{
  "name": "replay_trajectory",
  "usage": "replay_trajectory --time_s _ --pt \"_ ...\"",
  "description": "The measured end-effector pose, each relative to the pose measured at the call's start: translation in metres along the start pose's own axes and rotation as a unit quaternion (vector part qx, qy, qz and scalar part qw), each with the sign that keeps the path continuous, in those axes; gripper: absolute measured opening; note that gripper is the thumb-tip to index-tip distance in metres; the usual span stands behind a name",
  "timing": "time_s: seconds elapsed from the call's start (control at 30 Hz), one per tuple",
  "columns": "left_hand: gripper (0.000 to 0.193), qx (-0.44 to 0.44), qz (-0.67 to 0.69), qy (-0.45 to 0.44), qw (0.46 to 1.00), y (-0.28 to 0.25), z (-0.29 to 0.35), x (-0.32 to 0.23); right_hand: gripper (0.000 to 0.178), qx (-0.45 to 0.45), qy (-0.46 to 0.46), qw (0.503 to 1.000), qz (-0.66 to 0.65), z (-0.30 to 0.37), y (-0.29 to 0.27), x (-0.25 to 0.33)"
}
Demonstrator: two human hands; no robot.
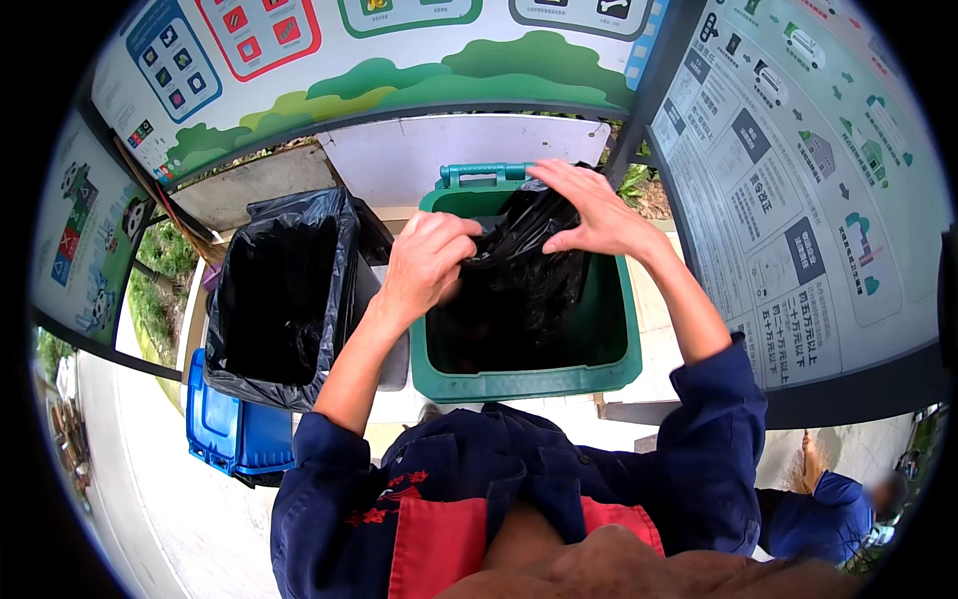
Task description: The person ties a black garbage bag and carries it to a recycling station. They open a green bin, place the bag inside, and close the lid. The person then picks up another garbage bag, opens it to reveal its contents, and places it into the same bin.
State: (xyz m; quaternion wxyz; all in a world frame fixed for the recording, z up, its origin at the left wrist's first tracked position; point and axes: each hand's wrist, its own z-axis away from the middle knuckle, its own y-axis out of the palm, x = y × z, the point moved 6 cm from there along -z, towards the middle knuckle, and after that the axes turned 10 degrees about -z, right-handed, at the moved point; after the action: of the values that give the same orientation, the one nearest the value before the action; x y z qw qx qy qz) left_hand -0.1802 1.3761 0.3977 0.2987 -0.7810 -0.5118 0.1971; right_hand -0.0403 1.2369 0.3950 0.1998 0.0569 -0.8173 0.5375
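A black garbage bag (534,270) hangs partly inside the green trash bin (619,329) in front of me, its upper part bunched above the opening. My left hand (429,258) is closed at the bag's left edge, the fingers curled and pinching the plastic. Across the bag's right upper side reaches my right hand (591,208), its fingers stretched out and the thumb well apart, against the plastic. The bin's green hinge bar (484,174) shows at the far side. The bag's lower end is lost in the dark of the bin.
To the left stands another bin lined with a black bag (279,290), its edge folded over the rim. A blue lid (239,424) hangs at its near side. Printed panels (419,80) enclose the far side and right. A person in blue (823,514) is behind at lower right.
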Motion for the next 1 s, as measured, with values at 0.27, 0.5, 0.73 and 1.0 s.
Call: replay_trajectory --time_s 0.27,0.5,0.73,1.0 --pt "0.027 -0.039 -0.042 -0.196 0.979 -0.029 0.048 0.056 0.039 0.248 0.153 0.954 -0.069 0.034 0.017 -0.010" --pt "0.030 -0.018 0.005 -0.227 0.974 -0.020 0.053 0.049 0.025 0.307 0.270 0.834 -0.371 0.077 0.044 -0.006" --pt "0.032 -0.021 -0.015 -0.190 0.981 -0.019 0.043 0.047 0.018 0.197 0.301 0.854 -0.375 0.096 0.043 -0.019" --pt "0.033 -0.037 0.032 -0.241 0.969 0.002 0.046 0.045 0.027 0.137 0.282 0.885 -0.344 0.098 0.034 0.008"
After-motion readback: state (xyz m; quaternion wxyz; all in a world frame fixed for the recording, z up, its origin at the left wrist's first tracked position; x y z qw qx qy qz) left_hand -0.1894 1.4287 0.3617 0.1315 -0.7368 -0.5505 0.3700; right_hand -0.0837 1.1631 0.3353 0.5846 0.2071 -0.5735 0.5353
